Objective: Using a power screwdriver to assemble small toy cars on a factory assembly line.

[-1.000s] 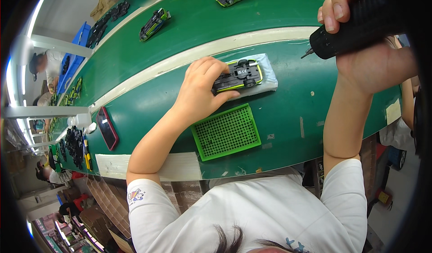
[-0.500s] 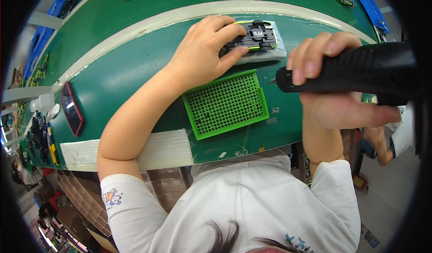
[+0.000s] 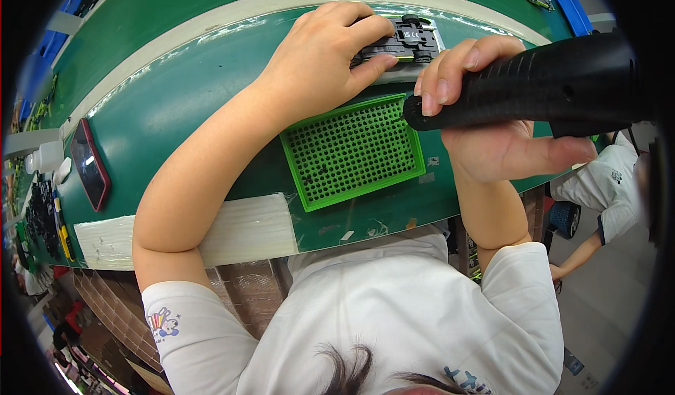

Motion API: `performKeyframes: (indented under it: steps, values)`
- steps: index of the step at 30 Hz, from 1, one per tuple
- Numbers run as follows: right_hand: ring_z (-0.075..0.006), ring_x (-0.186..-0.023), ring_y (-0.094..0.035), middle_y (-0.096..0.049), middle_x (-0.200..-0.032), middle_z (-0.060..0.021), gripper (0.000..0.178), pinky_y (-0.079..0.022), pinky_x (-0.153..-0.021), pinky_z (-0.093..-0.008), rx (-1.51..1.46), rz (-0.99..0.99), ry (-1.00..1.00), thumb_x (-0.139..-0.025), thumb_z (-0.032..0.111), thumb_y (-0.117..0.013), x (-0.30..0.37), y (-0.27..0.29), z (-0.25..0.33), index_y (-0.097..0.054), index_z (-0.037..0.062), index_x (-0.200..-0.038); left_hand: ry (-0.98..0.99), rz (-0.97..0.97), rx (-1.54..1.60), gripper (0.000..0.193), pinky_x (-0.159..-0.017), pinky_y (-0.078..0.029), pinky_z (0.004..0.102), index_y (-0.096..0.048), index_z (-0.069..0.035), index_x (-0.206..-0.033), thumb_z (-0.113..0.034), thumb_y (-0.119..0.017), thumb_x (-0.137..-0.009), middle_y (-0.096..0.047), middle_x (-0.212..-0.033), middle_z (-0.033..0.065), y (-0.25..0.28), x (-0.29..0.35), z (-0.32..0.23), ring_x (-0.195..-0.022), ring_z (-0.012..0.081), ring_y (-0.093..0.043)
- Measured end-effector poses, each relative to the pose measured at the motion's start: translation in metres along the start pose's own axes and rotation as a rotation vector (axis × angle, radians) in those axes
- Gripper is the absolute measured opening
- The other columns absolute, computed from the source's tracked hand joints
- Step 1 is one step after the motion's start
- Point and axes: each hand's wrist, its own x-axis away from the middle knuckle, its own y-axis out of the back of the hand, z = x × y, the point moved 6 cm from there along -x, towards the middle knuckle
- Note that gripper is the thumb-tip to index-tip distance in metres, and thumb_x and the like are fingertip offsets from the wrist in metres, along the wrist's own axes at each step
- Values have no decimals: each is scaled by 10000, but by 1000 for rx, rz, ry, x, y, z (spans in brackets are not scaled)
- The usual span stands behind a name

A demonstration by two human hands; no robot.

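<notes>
A toy car (image 3: 416, 38) lies wheels up on a pale block (image 3: 397, 76), showing its black underside and yellow-green edge. My left hand (image 3: 320, 57) closes over the car's left end, thumb on the near side and fingers on the far side. In my right hand (image 3: 485, 149) is a black electric screwdriver (image 3: 541, 86), held level with its nose pointing left. That nose appears over the right edge of a green tray (image 3: 365, 192) with rows of small holes. A few dark bits, too small to name, sit in the tray's lower left part.
A red-edged phone (image 3: 91, 166) lies at the left, near black parts and a yellow-handled tool (image 3: 65, 242). A white ribbed sheet (image 3: 253, 230) covers the table's near edge. Another person (image 3: 598, 191) is at the right. A blue bin (image 3: 569, 5) stands far right.
The screwdriver in my right hand has moved left, its nose now over the tray's right edge. My left hand keeps its grip on the car. The whole view has shifted slightly.
</notes>
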Motion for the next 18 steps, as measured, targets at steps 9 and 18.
performKeyframes:
  steps: [9,18]
  values:
    - [-188,-587,-575,-585,-750,-94,1105,-493,-590,-321,-13,33,43,-594,1025,-327,1,-4,-2,-517,30,-1037,-16,-24,-18,297,-898,-488,408,-641,-71,-1089,-204,-727,-837,-626,-1139,133,0,-1,-1,-1065,339,-589]
    - [-191,-650,-593,-591,-810,-103,1120,-498,-619,-320,4,5,17,-581,1027,-350,2,-6,-3,-489,20,-1052,-25,-30,-16,297,-909,-485,412,-637,-67,-1091,-199,-719,-837,-623,-1138,135,0,0,0,-1068,343,-584]
